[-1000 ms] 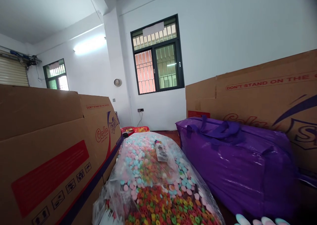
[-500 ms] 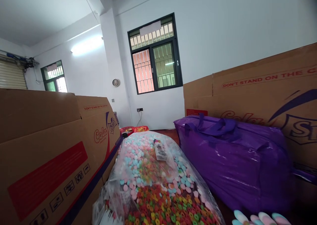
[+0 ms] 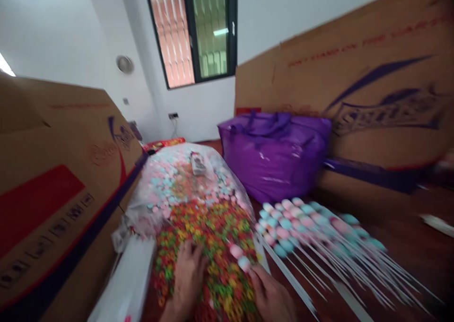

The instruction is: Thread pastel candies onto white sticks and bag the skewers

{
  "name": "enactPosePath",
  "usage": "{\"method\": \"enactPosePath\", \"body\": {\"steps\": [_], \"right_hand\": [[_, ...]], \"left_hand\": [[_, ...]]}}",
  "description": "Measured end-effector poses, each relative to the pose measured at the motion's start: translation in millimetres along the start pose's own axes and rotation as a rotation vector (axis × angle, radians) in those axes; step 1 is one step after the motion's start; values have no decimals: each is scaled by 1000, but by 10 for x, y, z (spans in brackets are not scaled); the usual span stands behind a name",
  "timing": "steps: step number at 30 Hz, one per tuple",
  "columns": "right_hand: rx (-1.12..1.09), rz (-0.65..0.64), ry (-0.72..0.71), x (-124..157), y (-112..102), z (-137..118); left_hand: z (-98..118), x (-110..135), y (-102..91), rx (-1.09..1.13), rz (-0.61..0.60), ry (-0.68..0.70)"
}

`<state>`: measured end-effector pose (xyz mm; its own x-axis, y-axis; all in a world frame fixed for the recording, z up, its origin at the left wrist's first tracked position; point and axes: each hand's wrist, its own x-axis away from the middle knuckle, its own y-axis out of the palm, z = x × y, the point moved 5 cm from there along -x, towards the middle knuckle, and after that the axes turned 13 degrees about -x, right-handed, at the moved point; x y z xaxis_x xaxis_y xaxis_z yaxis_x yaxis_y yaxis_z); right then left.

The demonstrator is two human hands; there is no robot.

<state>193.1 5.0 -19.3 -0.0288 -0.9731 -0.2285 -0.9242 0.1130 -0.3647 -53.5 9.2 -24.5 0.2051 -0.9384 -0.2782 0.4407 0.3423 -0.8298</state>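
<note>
My left hand (image 3: 189,270) reaches down into a spread of ring-shaped pieces (image 3: 230,274) in red, orange, yellow and green. Its fingers are bent and a little apart, tips at the rings, with nothing visible held. My right hand (image 3: 271,296) is closed on a marshmallow skewer (image 3: 244,264) at the right side of the rings. A pink and a pale blue-white ball show above the fingers, and a thin tip sticks out beyond them. To the right lies a pile of finished-looking marshmallow skewers (image 3: 308,222) with white sticks.
A clear plastic bag (image 3: 149,213) of pink and blue marshmallows lies behind the rings, a small packet (image 3: 197,163) on top. A white plastic-wrapped bundle (image 3: 129,274) lies left. Large cartons (image 3: 39,147) flank both sides. A purple bag (image 3: 273,159) stands by the right carton.
The view has tilted down and turned right. Both hands, the white bundle and the whole skewer pile have come into sight.
</note>
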Motion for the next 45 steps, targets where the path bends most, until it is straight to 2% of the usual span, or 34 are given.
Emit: {"method": "enactPosePath", "body": {"steps": [2, 4, 6, 9, 12, 15, 17, 19, 22, 25, 28, 32, 35, 38, 43, 45], "right_hand": [[-73, 11, -157, 63, 87, -29], [-98, 105, -208, 94, 66, -62], [-99, 156, -209, 104, 21, -118], [-123, 161, -200, 104, -23, -189], [-160, 151, -202, 99, -17, -186], [-182, 152, -194, 91, 9, -126], [-196, 158, -189, 90, 24, -84], [-210, 168, -187, 93, 27, -64], [-218, 161, -167, 94, 14, -82], [-209, 134, -145, 88, -9, -127], [-195, 131, -134, 88, -24, -145], [-182, 133, -128, 99, -9, -135], [-171, 142, -127, 105, 0, -132], [-168, 151, -123, 109, 3, -129], [-149, 162, -137, 109, 11, -124], [-140, 163, -138, 105, 14, -123]], "left_hand": [[66, 42, -54, -125, 91, 147], [98, -51, -124, -166, 138, 223], [156, -255, -174, -200, 129, 246], [392, -692, -139, -202, 28, 303], [707, -1219, 16, -301, -20, 328], [948, -1696, 296, -452, -96, 324], [1040, -1911, 492, -485, -135, 323], [1077, -2022, 665, -496, -161, 323], [1059, -2026, 832, -497, -183, 319], [983, -1926, 859, -467, -222, 300], [884, -1794, 757, -404, -260, 285], [724, -1576, 522, -298, -265, 257], [566, -1391, 370, -116, -233, 183], [423, -1231, 306, 132, -218, 70], [412, -1052, 376, 515, -360, -56], [450, -995, 386, 560, -387, -63]]}}
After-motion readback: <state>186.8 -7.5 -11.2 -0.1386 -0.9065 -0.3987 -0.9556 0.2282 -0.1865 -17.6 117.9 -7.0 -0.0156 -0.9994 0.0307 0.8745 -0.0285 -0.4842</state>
